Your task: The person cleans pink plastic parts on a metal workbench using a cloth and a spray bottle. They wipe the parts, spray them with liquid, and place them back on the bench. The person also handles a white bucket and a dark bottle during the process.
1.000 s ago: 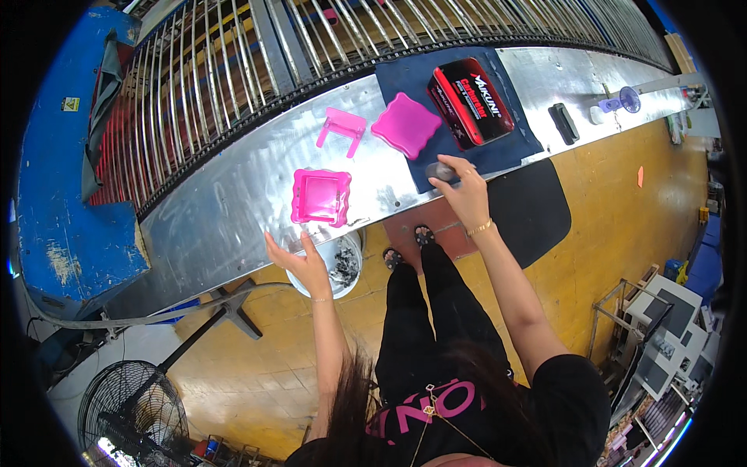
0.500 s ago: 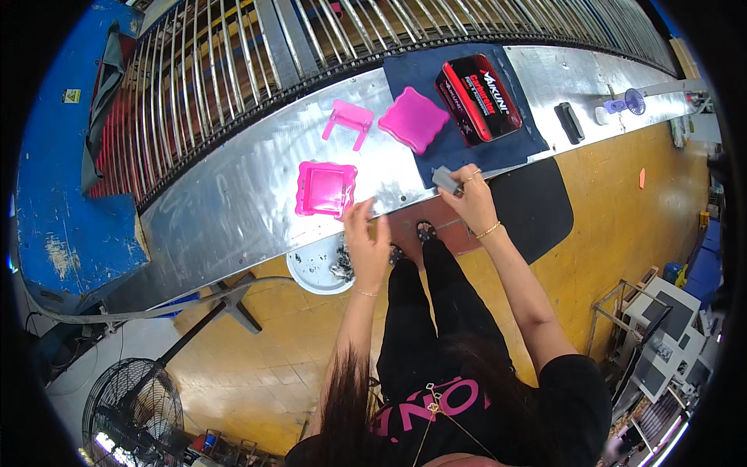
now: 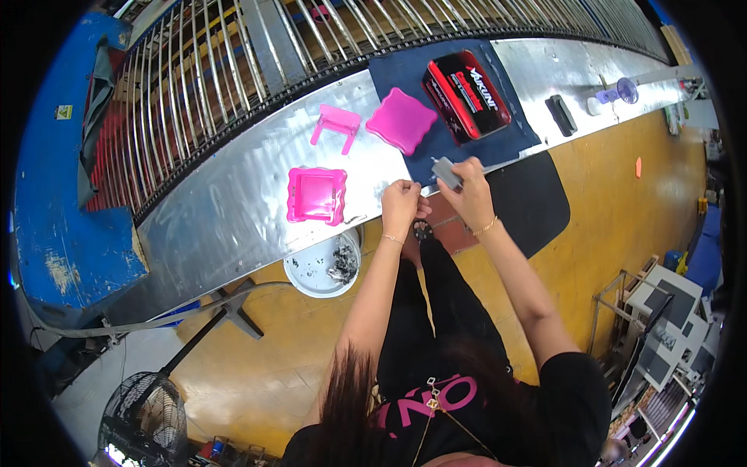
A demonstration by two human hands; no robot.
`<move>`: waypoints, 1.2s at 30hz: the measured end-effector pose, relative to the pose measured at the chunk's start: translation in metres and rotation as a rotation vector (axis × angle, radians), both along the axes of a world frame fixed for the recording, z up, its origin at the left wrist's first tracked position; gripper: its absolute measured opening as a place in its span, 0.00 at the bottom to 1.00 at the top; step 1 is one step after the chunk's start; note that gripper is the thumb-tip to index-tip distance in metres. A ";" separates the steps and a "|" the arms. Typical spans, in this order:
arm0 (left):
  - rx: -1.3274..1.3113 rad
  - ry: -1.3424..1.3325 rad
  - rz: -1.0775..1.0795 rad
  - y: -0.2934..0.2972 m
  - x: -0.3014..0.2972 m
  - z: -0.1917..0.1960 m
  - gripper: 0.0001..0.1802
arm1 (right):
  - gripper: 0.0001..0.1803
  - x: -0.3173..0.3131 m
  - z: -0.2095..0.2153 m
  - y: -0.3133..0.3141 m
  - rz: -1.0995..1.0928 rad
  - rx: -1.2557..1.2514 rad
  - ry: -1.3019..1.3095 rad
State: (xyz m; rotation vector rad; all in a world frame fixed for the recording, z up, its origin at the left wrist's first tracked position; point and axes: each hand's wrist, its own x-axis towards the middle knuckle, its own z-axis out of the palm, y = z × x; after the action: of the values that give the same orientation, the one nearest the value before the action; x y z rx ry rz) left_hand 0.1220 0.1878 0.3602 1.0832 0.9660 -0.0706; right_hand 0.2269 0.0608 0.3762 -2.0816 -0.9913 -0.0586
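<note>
My right hand point(image 3: 472, 196) grips a small grey block-shaped object point(image 3: 446, 171) near the front edge of the metal table, just off the dark blue cloth. Beside it my left hand point(image 3: 401, 207) has its fingers curled together; whatever they may hold is too small to make out. A pink square tray with wavy edges point(image 3: 317, 196) lies left of my left hand. Farther back are a pink piece with two legs point(image 3: 339, 124) and a flat pink wavy-edged panel point(image 3: 401, 121), which partly overlaps the cloth point(image 3: 498, 148).
A red and black box point(image 3: 471, 97) rests on the cloth. To its right are a black oblong object point(image 3: 561, 115) and a small purple fan point(image 3: 625, 91). Metal rollers point(image 3: 233, 70) run behind the table. A white bucket with dark scraps point(image 3: 311, 272) stands below the front edge.
My left hand has moved right, away from the pink tray toward my right hand, and its fingers have closed. My right hand still holds the grey object. The view has shifted slightly.
</note>
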 end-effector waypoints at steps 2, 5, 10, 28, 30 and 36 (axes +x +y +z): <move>0.010 -0.024 -0.007 0.007 0.004 -0.002 0.13 | 0.22 0.001 0.006 0.001 0.029 -0.017 0.028; -0.005 -0.044 0.033 0.005 0.001 -0.007 0.12 | 0.19 -0.006 0.003 -0.001 -0.007 0.022 0.013; -0.097 -0.085 0.150 -0.001 0.006 0.000 0.06 | 0.20 0.012 0.024 -0.006 -0.100 0.014 0.161; -0.335 -0.161 0.429 -0.016 0.007 -0.005 0.12 | 0.25 0.014 0.052 -0.012 -0.072 -0.034 0.165; -0.357 -0.177 0.417 -0.019 0.009 -0.007 0.12 | 0.22 0.014 0.024 -0.011 0.013 -0.053 0.107; -0.415 -0.256 0.479 -0.019 0.010 -0.012 0.08 | 0.20 0.011 0.018 -0.004 0.012 -0.170 0.217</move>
State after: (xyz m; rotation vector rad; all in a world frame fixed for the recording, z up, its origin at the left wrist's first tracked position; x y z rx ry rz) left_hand 0.1317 0.1692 0.3487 0.4494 0.9045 0.2455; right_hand 0.2374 0.0564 0.3943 -2.1804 -0.9024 0.2609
